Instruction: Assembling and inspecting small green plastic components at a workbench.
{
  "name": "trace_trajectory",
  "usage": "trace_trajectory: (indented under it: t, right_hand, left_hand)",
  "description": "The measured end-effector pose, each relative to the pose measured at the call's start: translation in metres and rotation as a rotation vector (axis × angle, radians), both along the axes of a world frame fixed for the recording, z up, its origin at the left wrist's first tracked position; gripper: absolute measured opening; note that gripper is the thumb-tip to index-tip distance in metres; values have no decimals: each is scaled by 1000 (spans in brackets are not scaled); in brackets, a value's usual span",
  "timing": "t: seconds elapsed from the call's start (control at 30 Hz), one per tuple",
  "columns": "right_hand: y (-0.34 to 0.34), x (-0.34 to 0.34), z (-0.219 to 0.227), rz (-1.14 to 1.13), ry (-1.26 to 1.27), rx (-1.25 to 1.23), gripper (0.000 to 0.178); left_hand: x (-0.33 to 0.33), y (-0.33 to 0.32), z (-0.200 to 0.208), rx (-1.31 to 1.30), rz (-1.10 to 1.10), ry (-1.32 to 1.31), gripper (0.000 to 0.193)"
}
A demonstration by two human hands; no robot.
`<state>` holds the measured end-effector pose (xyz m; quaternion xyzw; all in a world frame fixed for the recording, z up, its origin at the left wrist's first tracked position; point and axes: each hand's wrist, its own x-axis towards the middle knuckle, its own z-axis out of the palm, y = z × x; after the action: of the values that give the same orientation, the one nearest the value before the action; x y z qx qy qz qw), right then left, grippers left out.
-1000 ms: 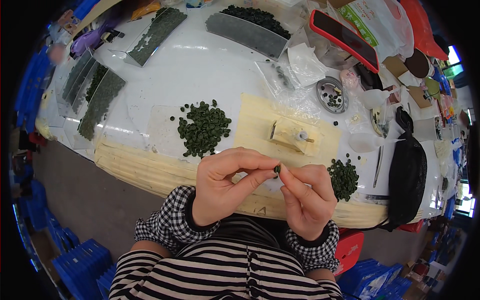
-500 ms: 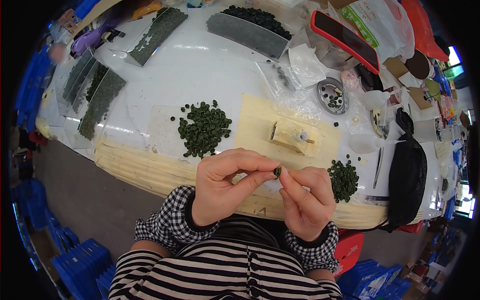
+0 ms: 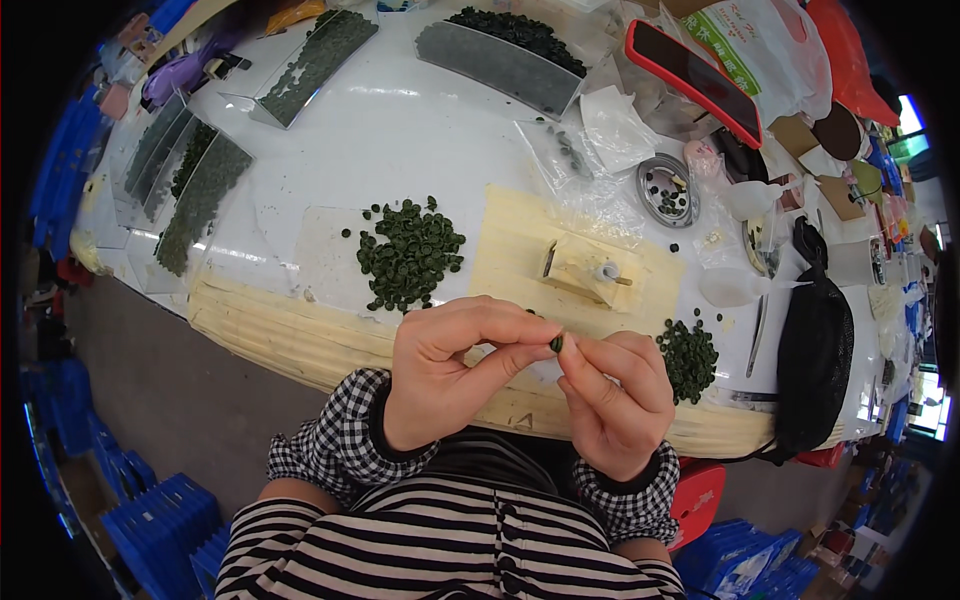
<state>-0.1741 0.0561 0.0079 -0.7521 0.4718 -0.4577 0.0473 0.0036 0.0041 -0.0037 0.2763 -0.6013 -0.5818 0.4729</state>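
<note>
Between the fingertips of both hands sits a small round dark green piece (image 3: 556, 343), over the table's front edge. My left hand (image 3: 455, 370) pinches it between thumb and forefinger. From the other side, the thumb and fingertips of my right hand (image 3: 622, 395) close on it too. A large pile of similar green pieces (image 3: 408, 255) lies beyond my left hand, and a smaller pile (image 3: 690, 360) is to the right of my right hand. Past both hands stands a cream-coloured block fixture (image 3: 588, 272) with a small metal post, on a yellowish sheet (image 3: 500, 235).
Clear angled bins of green pieces (image 3: 500, 62) stand at the back and left (image 3: 205, 200). Rightward are a red-cased phone (image 3: 692, 82), a round metal dish (image 3: 667, 190), tweezers (image 3: 757, 335), a squeeze bottle (image 3: 733, 287) and a black mesh bag (image 3: 815, 350). Yellow padding (image 3: 270, 335) covers the front edge.
Both hands keep their pinch on the small green piece, which looks turned very slightly. The whole view has shifted a little; nothing on the table has moved.
</note>
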Motion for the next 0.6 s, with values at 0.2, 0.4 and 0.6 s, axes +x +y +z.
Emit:
trace_trajectory:
  t: [0.2, 0.4, 0.6]
  right_hand:
    - [1, -3, -1, 15, 12, -4, 44]
    - [1, -1, -2, 11, -35, 14, 42]
    - [1, -1, -1, 11, -81, 35, 40]
  left_hand:
    - [-1, 0, 0, -25, -5, -14, 20]
    - [-2, 0, 0, -16, -2, -10, 21]
    - [-2, -1, 1, -32, -3, -5, 22]
